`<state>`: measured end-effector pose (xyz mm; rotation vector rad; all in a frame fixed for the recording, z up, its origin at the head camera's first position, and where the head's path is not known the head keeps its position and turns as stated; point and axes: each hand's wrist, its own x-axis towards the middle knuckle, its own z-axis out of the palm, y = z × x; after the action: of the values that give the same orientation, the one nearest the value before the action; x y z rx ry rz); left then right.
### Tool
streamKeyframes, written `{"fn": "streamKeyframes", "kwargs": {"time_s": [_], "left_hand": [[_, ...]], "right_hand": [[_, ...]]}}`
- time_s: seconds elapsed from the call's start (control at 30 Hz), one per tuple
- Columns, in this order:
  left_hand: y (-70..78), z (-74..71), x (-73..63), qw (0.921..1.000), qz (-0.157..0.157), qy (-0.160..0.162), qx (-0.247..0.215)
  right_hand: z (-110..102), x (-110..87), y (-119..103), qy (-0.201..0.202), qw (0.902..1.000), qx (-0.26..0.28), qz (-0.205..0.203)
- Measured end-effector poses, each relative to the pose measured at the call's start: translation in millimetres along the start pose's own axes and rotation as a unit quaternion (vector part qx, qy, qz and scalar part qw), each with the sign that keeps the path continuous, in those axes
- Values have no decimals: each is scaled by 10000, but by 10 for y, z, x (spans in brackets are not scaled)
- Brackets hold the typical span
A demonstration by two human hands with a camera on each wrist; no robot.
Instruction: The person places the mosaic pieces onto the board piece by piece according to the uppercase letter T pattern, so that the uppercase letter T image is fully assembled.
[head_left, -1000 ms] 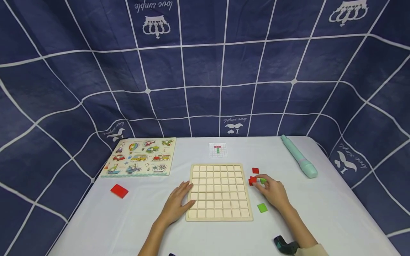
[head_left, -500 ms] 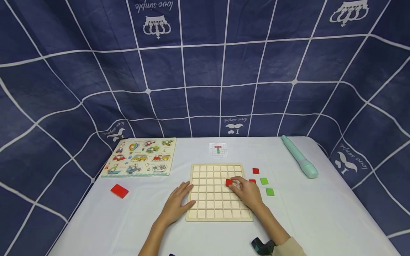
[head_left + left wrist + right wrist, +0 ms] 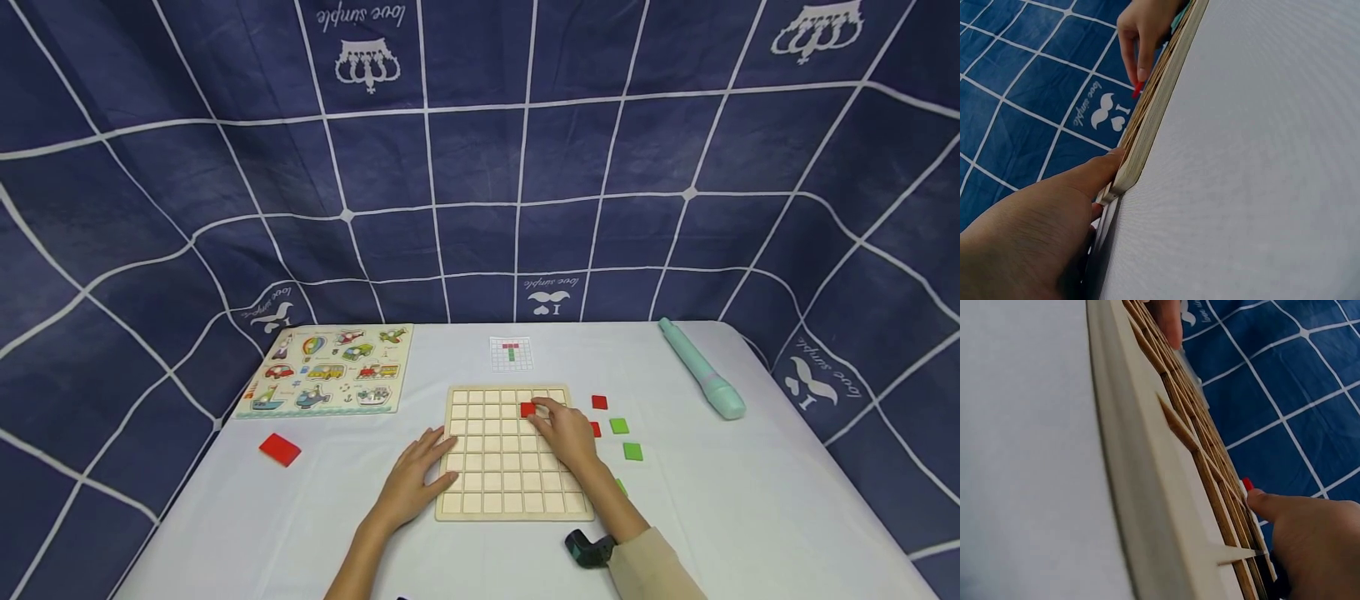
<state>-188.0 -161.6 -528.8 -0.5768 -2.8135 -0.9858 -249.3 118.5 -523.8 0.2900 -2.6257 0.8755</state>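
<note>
A square red tile is pinched between the thumb and fingertips of my right hand, over the upper part of a wooden grid board. The left wrist view shows this red tile tilted, close above the board's cells. My left hand rests at the board's left edge, fingers extended, its thumb lying on the frame. Right of the board lie two more red tiles, one partly covered by my right hand, and several green tiles, one partly behind my forearm.
Behind the board lies a small pattern card with a red and green T. A picture puzzle board is at the back left, a red rectangular piece in front of it. A mint-green microphone-shaped object lies at the back right.
My right hand has picked up a red tile from right of the board and carried it left, then slightly farther back over the grid. My left hand has stayed in place.
</note>
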Motion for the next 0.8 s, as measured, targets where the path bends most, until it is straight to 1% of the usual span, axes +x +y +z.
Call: {"fn": "streamKeyframes", "kwargs": {"time_s": [0.13, 0.3, 0.43, 0.53, 0.67, 0.8], "left_hand": [[7, -5, -3, 10000, -64, -45, -12], [10, -11, 3, 10000, -70, -60, -2], [8, -18, 14, 9999, -85, -52, -2], [2, -17, 15, 10000, -62, -25, -7], [-11, -6, 6, 10000, 65, 55, 13], [-14, 4, -2, 9999, 97, 105, 8]], "right_hand": [[22, 36, 10, -90, 9999, -59, 43], [18, 53, -7, -192, 9997, -111, 45], [-1, 64, -22, -167, 9998, -99, -17], [-11, 65, -23, -173, 9998, -124, -53], [-10, 65, -18, -238, 9996, -166, -65], [-11, 61, -17, -315, 9994, -137, -8]]}}
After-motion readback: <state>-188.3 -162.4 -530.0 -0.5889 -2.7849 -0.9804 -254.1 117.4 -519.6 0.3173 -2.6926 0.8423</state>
